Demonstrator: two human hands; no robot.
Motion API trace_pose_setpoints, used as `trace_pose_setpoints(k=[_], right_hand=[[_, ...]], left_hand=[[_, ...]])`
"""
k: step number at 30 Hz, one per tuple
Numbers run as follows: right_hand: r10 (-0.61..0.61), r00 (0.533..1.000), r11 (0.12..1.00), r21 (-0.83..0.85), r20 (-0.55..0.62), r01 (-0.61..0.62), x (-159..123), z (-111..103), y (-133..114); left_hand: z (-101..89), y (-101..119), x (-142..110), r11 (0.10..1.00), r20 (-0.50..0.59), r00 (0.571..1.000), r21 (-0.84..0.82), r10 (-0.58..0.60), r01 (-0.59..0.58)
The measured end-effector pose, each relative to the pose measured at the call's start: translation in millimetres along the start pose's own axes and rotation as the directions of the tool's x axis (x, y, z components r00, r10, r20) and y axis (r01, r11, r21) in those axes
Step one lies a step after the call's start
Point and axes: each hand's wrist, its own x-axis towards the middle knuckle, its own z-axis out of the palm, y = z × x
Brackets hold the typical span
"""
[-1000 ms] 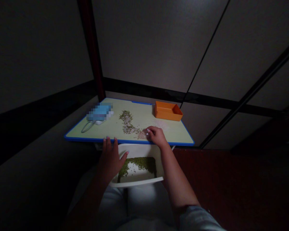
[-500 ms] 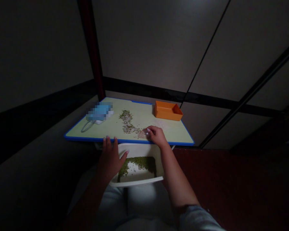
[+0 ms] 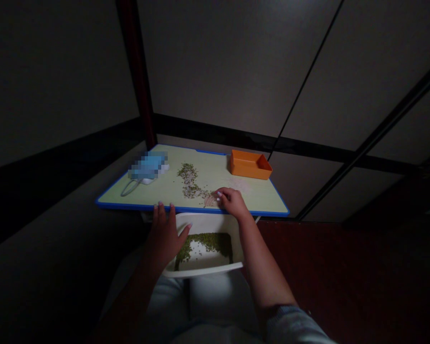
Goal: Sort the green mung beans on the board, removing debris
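A white tray with green beans in it rests on my lap, below the front edge of a pale green board with a blue rim. My left hand grips the tray's left rim, thumb inside, fingers over the edge. My right hand lies on the board near its front edge, fingers curled over the near end of a trail of mixed beans and grains. What the right fingers hold, if anything, is hidden.
An orange box stands at the board's far right corner. A blue object with a cord lies at the board's left. Dark walls and a red post rise behind. The room is dim.
My right hand has shifted slightly toward the board's front edge at the end of the trail. The left hand and tray have stayed put.
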Motion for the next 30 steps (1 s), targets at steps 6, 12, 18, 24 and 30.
trace_pose_setpoints(k=[6, 12, 18, 24, 30], right_hand=[[0.001, 1.000, 1.000, -0.001, 0.006, -0.001, 0.4, -0.2, -5.2], [-0.016, 0.999, 1.000, 0.014, 0.030, 0.016, 0.7, 1.4, -6.6], [-0.040, 0.999, 0.999, 0.025, 0.036, 0.040, 1.2, 2.6, -5.2], [-0.038, 0.999, 0.999, 0.035, 0.033, 0.037, 0.3, 1.9, -6.6], [-0.028, 0.999, 0.999, 0.035, 0.046, 0.026, 0.9, 2.6, -4.7]], left_hand=[[-1.5, 1.1, 0.0, 1.000, 0.010, 1.000, 0.012, 0.011, -0.011], [-1.5, 0.8, 0.2, 1.000, 0.001, 1.000, 0.007, 0.008, -0.008], [0.9, -1.0, -0.1, 1.000, -0.015, 1.000, -0.001, 0.013, -0.013], [-2.7, 1.8, -0.2, 1.000, 0.017, 1.000, 0.010, 0.003, -0.003], [-5.9, 3.8, -0.1, 1.000, 0.034, 0.999, 0.009, -0.009, 0.008]])
